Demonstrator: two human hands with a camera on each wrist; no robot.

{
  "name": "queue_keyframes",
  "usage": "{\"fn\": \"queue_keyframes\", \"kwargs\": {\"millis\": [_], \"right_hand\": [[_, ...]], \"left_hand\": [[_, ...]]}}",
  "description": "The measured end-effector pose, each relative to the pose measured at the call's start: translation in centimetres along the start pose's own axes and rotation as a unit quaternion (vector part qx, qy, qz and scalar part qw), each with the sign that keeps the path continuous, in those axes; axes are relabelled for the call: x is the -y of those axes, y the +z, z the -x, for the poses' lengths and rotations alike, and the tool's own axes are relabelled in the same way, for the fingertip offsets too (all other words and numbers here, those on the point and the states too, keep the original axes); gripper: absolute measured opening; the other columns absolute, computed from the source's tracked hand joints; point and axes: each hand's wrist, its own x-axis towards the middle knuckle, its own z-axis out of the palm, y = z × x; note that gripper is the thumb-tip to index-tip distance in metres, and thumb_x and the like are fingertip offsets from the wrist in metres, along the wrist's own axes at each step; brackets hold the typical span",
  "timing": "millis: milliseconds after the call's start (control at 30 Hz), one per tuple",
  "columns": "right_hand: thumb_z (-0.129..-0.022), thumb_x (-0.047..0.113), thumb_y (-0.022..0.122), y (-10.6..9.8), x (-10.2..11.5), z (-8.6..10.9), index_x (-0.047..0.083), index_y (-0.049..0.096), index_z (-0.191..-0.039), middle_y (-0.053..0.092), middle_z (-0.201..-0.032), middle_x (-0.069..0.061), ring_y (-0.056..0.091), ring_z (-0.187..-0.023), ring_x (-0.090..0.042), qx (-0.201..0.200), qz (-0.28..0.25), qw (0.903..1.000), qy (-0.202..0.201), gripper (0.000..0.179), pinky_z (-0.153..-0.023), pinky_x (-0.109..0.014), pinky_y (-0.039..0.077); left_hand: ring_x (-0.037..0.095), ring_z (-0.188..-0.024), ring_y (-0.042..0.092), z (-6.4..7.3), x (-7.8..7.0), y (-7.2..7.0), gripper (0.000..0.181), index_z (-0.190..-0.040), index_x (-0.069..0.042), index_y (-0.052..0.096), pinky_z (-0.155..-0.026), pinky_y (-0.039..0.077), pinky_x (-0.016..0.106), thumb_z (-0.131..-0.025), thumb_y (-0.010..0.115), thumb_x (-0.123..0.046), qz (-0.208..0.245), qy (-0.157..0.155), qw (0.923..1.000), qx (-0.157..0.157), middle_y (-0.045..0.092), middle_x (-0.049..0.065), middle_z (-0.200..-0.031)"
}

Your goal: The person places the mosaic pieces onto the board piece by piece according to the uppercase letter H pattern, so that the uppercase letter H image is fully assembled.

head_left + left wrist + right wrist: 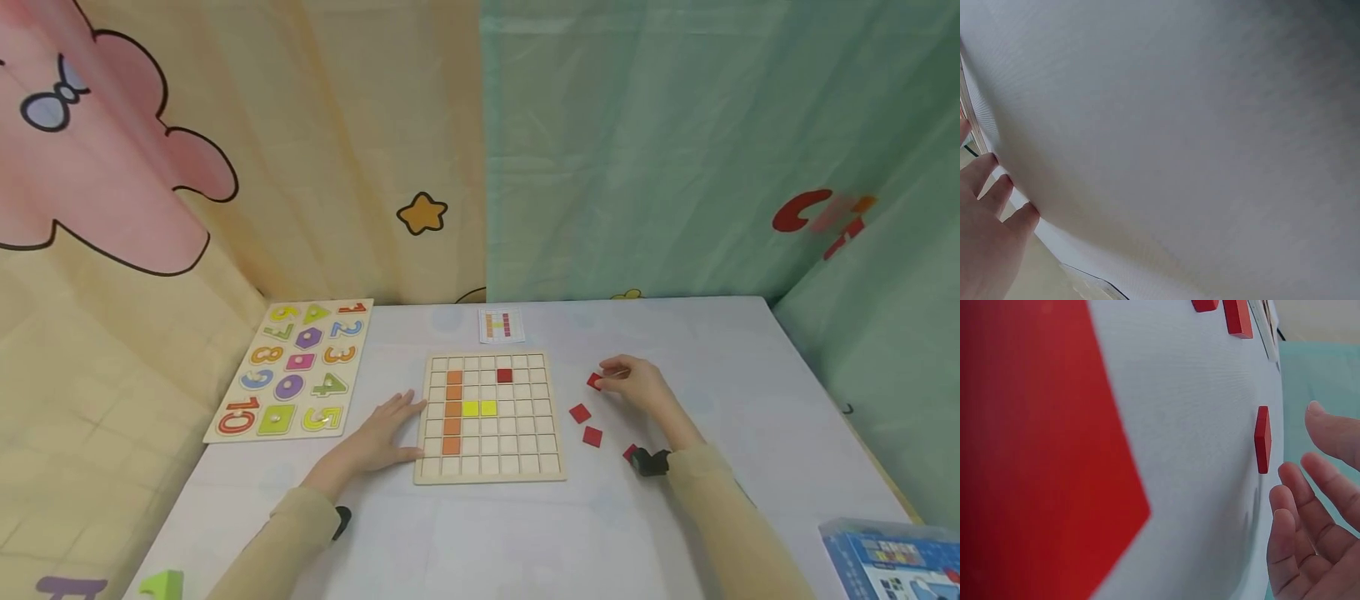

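A wooden grid board (482,478) lies mid-table. It holds a column of several orange tiles (452,409), two yellow tiles (479,408) side by side, and one red tile (505,376) at upper right. My left hand (382,435) rests at the board's left edge, fingers and thumb spread along it. To the right of the board, my right hand (636,385) reaches over a loose red tile (1262,439) on the table. Its thumb and fingers stand apart beside that tile. Nearer me lie more loose red tiles (592,437), one partly behind the wrist camera.
A small pattern card (502,326) lies behind the board. At left is a number and shape puzzle (292,371). A green block (162,585) sits at front left, a blue box (892,558) at front right. Curtains (600,150) hang behind the table.
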Motion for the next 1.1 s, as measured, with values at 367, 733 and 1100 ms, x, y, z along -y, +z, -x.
{"fn": "queue_keyframes", "kwargs": {"millis": [367, 733, 1100], "right_hand": [[-0.090, 0.020, 0.071, 0.3, -0.1, -0.6, 0.001, 0.061, -0.127, 0.065, -0.122, -0.021, 0.059, -0.109, -0.035, -0.006, 0.005, 1.0000, -0.003, 0.042, -0.092, -0.045, 0.054], [-0.089, 0.021, 0.073, 0.9, 0.3, -1.0, -0.001, 0.061, -0.126, 0.063, -0.122, -0.022, 0.057, -0.107, -0.034, 0.000, 0.027, 0.9995, 0.019, 0.044, -0.095, -0.046, 0.053], [-0.086, 0.016, 0.074, 1.2, 0.5, -1.1, -0.002, 0.067, -0.111, 0.063, -0.107, -0.019, 0.055, -0.096, -0.031, -0.009, 0.062, 0.9980, 0.005, 0.032, -0.086, -0.043, 0.053]], "left_hand": [[0.037, -0.153, 0.010, 0.0, 0.1, 0.1, 0.085, -0.153, -0.015, 0.036, -0.124, 0.014, 0.057, -0.083, 0.076, -0.042, 0.001, 0.002, 1.0000, -0.003, 0.017, 0.013, -0.165], [0.038, -0.153, 0.010, 0.1, 0.1, 0.0, 0.085, -0.153, -0.015, 0.035, -0.124, 0.013, 0.057, -0.083, 0.076, -0.041, 0.000, 0.004, 1.0000, -0.004, 0.018, 0.013, -0.165], [0.038, -0.153, 0.011, 0.2, 0.0, 0.0, 0.086, -0.153, -0.015, 0.035, -0.124, 0.013, 0.057, -0.083, 0.076, -0.042, -0.002, 0.006, 1.0000, -0.002, 0.018, 0.014, -0.165]]}}
